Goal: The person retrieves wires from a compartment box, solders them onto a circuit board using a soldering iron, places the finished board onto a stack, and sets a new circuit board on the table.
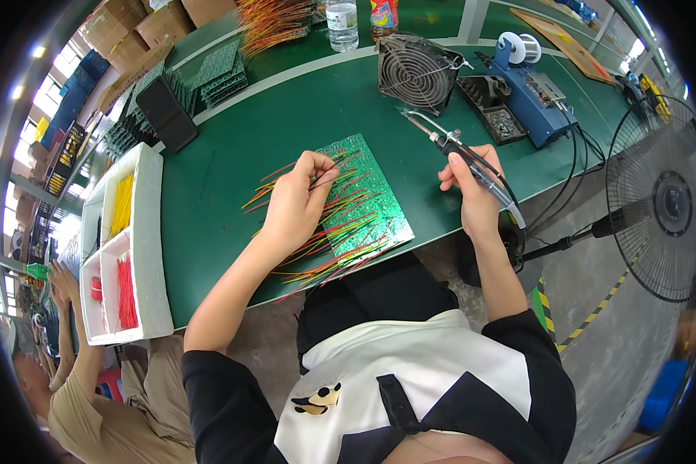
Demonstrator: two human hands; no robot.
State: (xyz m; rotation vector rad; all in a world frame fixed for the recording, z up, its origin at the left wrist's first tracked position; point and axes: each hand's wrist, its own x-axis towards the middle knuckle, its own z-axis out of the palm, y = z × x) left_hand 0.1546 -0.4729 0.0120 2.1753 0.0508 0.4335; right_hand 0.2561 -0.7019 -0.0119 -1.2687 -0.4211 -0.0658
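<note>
A green circuit board panel (383, 205) lies on the green table, with rows of thin red, yellow and black wires (317, 243) running off its left side. Over the board's upper left, my left hand (301, 185) is closed, fingertips pinched on a thin dark wire. To the right of the board, my right hand (475, 185) grips a soldering iron (460, 155) with a metal feed tube along it. Its tip points up and left, away from the board, near the small fan.
Behind the board stands a square fume fan (417, 73); a blue soldering station (533, 100) with a solder spool is right of it. A white foam box (147, 255) of yellow and red wires sits left, near a phone (166, 116). Another person works at far left.
</note>
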